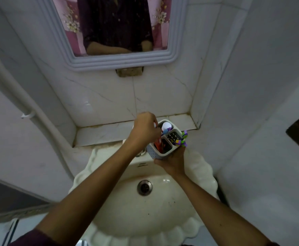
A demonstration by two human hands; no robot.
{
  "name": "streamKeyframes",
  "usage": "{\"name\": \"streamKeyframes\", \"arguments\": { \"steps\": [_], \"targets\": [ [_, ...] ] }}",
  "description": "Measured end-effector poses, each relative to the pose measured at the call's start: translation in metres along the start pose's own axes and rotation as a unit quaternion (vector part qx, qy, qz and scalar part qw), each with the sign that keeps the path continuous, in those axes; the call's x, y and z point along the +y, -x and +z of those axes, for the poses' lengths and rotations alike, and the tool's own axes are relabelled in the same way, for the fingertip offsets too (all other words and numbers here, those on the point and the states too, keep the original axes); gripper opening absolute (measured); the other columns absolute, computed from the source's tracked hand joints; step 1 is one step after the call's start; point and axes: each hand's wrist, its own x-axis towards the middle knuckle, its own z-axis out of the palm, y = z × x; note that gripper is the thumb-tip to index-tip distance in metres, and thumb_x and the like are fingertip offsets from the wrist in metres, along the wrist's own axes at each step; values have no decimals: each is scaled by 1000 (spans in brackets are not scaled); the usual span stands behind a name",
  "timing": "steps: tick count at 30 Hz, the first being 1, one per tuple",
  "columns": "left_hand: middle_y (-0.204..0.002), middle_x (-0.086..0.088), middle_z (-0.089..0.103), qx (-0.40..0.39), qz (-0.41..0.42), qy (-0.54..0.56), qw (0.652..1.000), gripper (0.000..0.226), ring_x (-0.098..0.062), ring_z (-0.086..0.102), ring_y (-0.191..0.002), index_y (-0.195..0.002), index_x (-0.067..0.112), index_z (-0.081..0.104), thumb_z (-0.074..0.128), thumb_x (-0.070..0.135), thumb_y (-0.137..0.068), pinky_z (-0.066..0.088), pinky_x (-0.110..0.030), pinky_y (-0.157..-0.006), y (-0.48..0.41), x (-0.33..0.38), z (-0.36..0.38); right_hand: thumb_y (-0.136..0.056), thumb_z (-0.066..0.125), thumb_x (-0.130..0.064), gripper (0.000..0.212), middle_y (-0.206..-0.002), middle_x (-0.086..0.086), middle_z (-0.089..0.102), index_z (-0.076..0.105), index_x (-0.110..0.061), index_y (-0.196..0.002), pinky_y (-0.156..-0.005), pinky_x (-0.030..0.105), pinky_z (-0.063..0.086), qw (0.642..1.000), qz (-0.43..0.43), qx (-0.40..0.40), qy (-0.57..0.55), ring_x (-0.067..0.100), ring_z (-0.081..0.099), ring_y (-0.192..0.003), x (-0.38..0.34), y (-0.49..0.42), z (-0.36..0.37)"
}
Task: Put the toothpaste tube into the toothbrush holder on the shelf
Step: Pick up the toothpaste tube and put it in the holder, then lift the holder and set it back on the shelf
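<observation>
The toothbrush holder (153,151) is a grey-and-white box with three compartments, held tilted above the back of the sink, just in front of the tiled shelf (102,133). My right hand (173,161) grips it from below. My left hand (145,129) is over its left side, fingers closed on the top of the red toothpaste tube (158,145). The tube's lower part stands in the near-left compartment. A white rounded item (166,125) sits in the far compartment. A purple-and-green brush (182,140) sticks out at the holder's right edge.
A cream scalloped sink (194,167) with a metal drain (144,187) lies below my arms. A framed mirror (120,63) hangs on the tiled wall above the shelf. White walls close in on both sides, and a pipe (21,102) runs down the left wall.
</observation>
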Motion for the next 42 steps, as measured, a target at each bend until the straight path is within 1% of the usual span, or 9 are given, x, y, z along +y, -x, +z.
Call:
{"name": "streamKeyframes", "arguments": {
  "steps": [4, 10, 12, 15, 23, 27, 32, 37, 42],
  "targets": [
    [-113, -11, 58, 27, 27, -16, 999, 57, -26, 56, -100, -119, 9, 56, 65, 46, -77, 39, -28, -75, 2, 0, -2, -51, 85, 26, 95, -112, -10, 61, 37, -14, -122, -74, 4, 50, 1000, 6, -2, -2, -18, 63, -96, 7, -4, 0],
    [-111, -10, 62, 263, 11, 47, 964, 37, -23, 64, -87, -109, 10, 63, 49, 39, -90, 43, -28, -73, 6, -47, -48, -44, 96, 1, 99, -117, -6, 64, 43, -17, -125, -87, 23, 58, 999, 22, 1, 38, -2, 65, -106, 16, -7, -5],
    [-120, -14, 60, 253, -32, 29, 966, 39, -27, 61, -102, -118, 8, 58, 48, 35, -91, 46, -35, -83, 13, -84, -45, -37, 96, -9, 107, -120, 4, 66, 41, -8, -129, -87, 27, 59, 999, 24, 15, 40, 1, 66, -107, 12, -6, -3],
    [-129, -16, 57, 182, -89, -25, 979, 43, -30, 55, -115, -126, 7, 52, 46, 33, -93, 44, -41, -93, 32, -128, -24, -39, 97, 2, 110, -125, 5, 60, 38, -4, -132, -82, 7, 52, 999, 13, 35, 36, -10, 60, -103, 4, -6, -2],
    [-136, -15, 53, 159, -100, -11, 982, 46, -30, 51, -120, -131, 8, 48, 40, 37, -95, 41, -41, -97, 53, -136, -24, -36, 94, -17, 115, -130, 6, 55, 38, -4, -136, -84, -4, 41, 994, -28, 106, 22, 18, 57, -116, -32, -12, -3],
    [-136, -16, 52, 196, -57, -7, 979, 45, -31, 53, -118, -130, 6, 48, 42, 33, -95, 41, -39, -97, 41, -114, -60, -33, 87, -36, 119, -133, 6, 56, 39, -7, -138, -93, 13, 47, 988, -83, 131, 10, 18, 57, -118, -81, -28, -11],
    [-129, -16, 57, 271, 24, -33, 962, 42, -32, 55, -113, -126, 6, 51, 43, 33, -94, 43, -40, -92, 19, -69, -123, -42, 98, -9, 112, -124, -4, 54, 41, -11, -138, -75, -6, 39, 973, -172, 153, -8, 12, 54, -110, -177, -57, -27],
    [-116, -15, 62, 363, 133, -52, 921, 36, -32, 60, -98, -119, 11, 54, 46, 33, -92, 48, -38, -78, -5, 5, -220, -31, 82, -46, 96, -106, -5, 64, 56, -19, -119, -64, 5, 45, 937, -284, 197, -41, 11, 63, -87, -321, -89, -49],
    [-112, -14, 62, 430, 201, -62, 878, 30, -32, 61, -95, -114, 9, 54, 47, 29, -93, 48, -36, -73, -14, 73, -301, -31, 79, -51, 97, -111, -1, 63, 54, -20, -120, -68, 11, 50, 900, -363, 236, -48, 13, 64, -90, -443, -102, -74]
  ]
}}
